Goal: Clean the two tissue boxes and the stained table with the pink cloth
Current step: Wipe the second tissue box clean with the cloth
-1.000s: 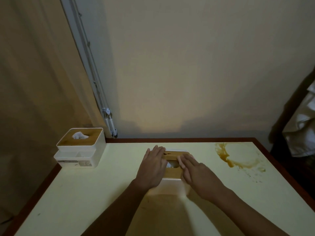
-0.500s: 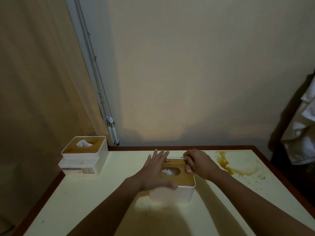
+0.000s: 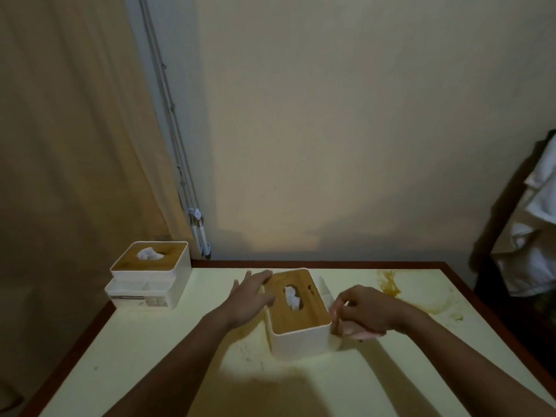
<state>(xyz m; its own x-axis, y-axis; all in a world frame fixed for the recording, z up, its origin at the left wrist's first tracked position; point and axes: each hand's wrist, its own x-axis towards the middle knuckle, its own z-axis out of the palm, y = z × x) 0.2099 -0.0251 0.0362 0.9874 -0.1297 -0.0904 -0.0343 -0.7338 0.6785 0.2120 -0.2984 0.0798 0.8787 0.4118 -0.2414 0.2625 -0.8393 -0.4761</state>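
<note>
A white tissue box with a wooden lid (image 3: 296,308) stands in the middle of the pale table (image 3: 150,356), turned at an angle. My left hand (image 3: 251,293) lies flat against the box's left side, fingers spread. My right hand (image 3: 365,311) is at the box's right side, closed on the bunched pink cloth (image 3: 359,334), which presses against the near right corner. A second white tissue box with a wooden lid (image 3: 150,273) sits at the table's far left corner. A brown stain (image 3: 400,291) spreads over the far right of the table.
The table has a dark red-brown rim and stands against a plain wall. A curtain (image 3: 75,130) hangs at the left with white poles (image 3: 198,233) beside it. White cloth on a dark rack (image 3: 532,236) is at the right edge.
The middle box has turned. My right hand came off the lid's far edge down to the box's right side, the pink cloth now showing under it. My left hand slid from the lid to the left side.
</note>
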